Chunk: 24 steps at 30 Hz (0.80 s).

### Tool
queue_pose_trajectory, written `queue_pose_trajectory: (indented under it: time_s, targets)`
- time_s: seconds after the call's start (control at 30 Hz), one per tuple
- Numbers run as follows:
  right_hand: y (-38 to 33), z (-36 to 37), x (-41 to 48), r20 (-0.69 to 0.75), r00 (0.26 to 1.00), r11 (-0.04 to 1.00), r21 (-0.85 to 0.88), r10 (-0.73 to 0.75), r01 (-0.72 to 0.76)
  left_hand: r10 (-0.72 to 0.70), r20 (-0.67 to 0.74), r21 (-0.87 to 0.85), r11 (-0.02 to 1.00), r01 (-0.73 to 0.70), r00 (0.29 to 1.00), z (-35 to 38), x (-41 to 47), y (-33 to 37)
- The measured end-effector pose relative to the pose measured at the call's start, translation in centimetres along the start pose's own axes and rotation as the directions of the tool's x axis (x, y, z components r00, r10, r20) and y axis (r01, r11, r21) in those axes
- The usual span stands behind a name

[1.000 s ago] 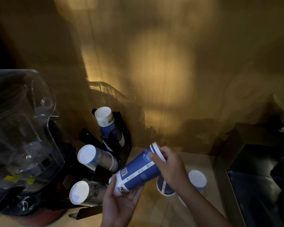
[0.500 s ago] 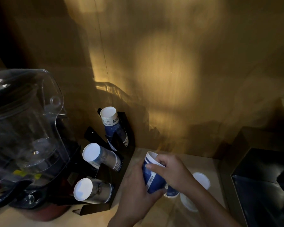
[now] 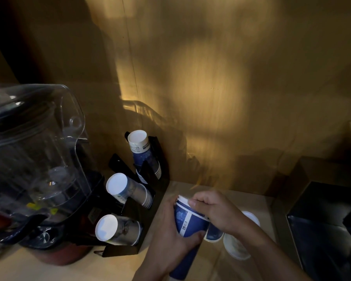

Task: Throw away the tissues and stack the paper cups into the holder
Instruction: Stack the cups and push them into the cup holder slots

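Note:
My left hand [image 3: 166,238] grips a stack of blue paper cups [image 3: 187,220] around its body. My right hand [image 3: 215,211] grips the stack's white rim from above. The stack's lower end [image 3: 180,264] reaches down toward the counter's near edge. A black tiered cup holder [image 3: 144,218] stands to the left with three slots of cups: a top stack [image 3: 143,153], a middle stack [image 3: 128,189] and a bottom stack [image 3: 118,230]. Loose cups sit on the counter behind my right wrist, one blue [image 3: 213,234] and one white-rimmed [image 3: 236,247]. No tissues can be made out.
A clear-domed blender or dispenser [image 3: 32,159] fills the left side next to the holder. A dark box or bin [image 3: 328,220] sits at the right on the pale counter [image 3: 49,268]. A wooden wall stands close behind.
The blue stack swung from lying slanted across my hands to nearly upright. My left hand moved from under its base to around its side; my right stayed on the rim.

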State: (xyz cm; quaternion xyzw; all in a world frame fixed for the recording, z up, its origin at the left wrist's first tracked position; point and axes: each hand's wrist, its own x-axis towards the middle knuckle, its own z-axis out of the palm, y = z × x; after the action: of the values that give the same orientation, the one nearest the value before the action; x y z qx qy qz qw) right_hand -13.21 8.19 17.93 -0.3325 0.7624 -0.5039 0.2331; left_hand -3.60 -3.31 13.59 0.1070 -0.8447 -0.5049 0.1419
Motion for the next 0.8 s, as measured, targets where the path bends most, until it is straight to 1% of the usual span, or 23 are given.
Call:
queue_pose_trajectory:
  time_s: [0.1, 0.17, 0.27, 0.4, 0.47, 0.57, 0.63, 0.7, 0.77, 0.8]
  targets:
    - [0.2, 0.3, -0.2, -0.018, 1.0, 1.0, 0.021, -0.012, 0.013, -0.041, 0.036, -0.063, 0.997, 0.043, 0.999, -0.2, -0.1, 0.1]
    - [0.1, 0.5, -0.3, -0.045, 0.998, 0.998, 0.038, -0.039, 0.041, -0.081, 0.056, -0.17, 0.981, 0.089, 0.995, -0.5, -0.1, 0.1]
    - [-0.2, 0.5, -0.5, -0.028, 0.998, 0.995, 0.075, -0.063, 0.064, -0.131, 0.085, -0.304, 0.941, 0.151, 0.988, -1.0, -0.2, -0.1]
    - [-0.6, 0.3, -0.6, -0.014, 0.997, 0.993, 0.089, -0.071, 0.072, -0.161, 0.131, -0.373, 0.906, 0.199, 0.978, -1.3, -0.2, -0.5]
    - [-0.9, 0.3, -0.7, -0.008, 0.997, 0.997, 0.028, -0.077, 0.077, -0.181, 0.154, -0.417, 0.879, 0.23, 0.971, -1.4, -0.3, -0.6]
    - [-1.4, 0.5, -0.8, 0.027, 0.996, 0.99, -0.112, -0.081, 0.084, -0.218, 0.181, -0.473, 0.836, 0.279, 0.959, -1.3, -0.6, -0.9]
    - [-1.6, 0.5, -0.8, 0.046, 0.995, 0.964, -0.249, -0.087, 0.095, -0.219, 0.162, -0.449, 0.852, 0.269, 0.962, -1.5, -0.8, -1.0]
    - [-1.3, 0.1, -0.5, -0.015, 0.997, 0.945, -0.319, -0.082, 0.073, -0.196, 0.136, -0.373, 0.898, 0.234, 0.971, -2.0, -0.9, -1.3]
    - [-1.0, -0.9, -0.2, -0.125, 0.989, 0.952, -0.304, -0.082, 0.04, -0.173, 0.13, -0.328, 0.922, 0.207, 0.976, -2.4, -1.0, -1.5]
    - [-0.9, -1.3, 0.0, -0.167, 0.98, 0.954, -0.297, -0.106, 0.052, -0.172, 0.13, -0.346, 0.915, 0.208, 0.976, -2.5, -1.2, -1.6]
